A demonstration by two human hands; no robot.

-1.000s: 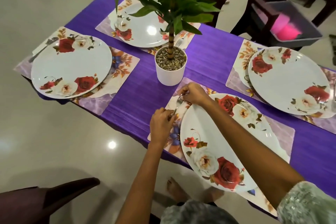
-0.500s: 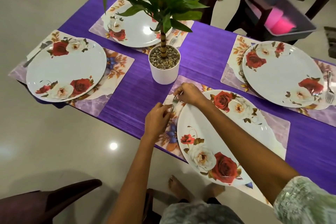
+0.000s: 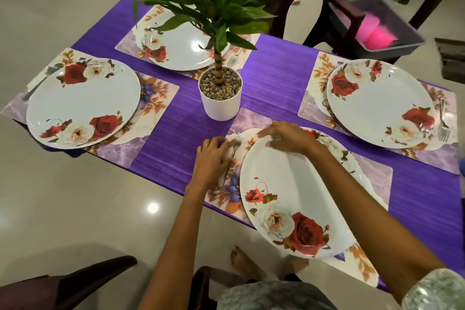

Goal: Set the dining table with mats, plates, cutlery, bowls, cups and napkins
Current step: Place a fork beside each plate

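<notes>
A: Nearest us, what do we have?

B: Our left hand (image 3: pixel 211 158) lies flat with its fingers spread over the fork (image 3: pixel 232 156), which sits on the near mat (image 3: pixel 227 194) just left of the near plate (image 3: pixel 299 196). The fork tines point away from us.

A: And the other hand?

B: Our right hand (image 3: pixel 286 137) rests on the plate's far rim, fingers straight and loosely spread, gripping nothing. (The plate covers most of its mat.)

A: Going further out?

B: A white pot (image 3: pixel 220 100) with pebbles and a leafy plant stands mid-desk, just beyond our hands, on the purple cloth (image 3: pixel 271 78).

A: The other places?

B: On the left, a plate (image 3: pixel 83 103) sits on its mat (image 3: pixel 153 108), with a fork (image 3: pixel 41 80) at its far left edge, partly under the rim. On the right, another plate (image 3: pixel 380 102) sits on its mat (image 3: pixel 314 98), with a fork (image 3: pixel 443 121) just beside it on the right. Farthest, behind the plant, a fourth plate (image 3: pixel 181 48) is on a mat (image 3: pixel 128 44), with a fork (image 3: pixel 232 59) near its right rim.

A: Beyond the desk?

B: A grey bin (image 3: pixel 402 25) with pink cups (image 3: pixel 375 33) rests on a dark chair (image 3: pixel 352 0) at far right.
</notes>
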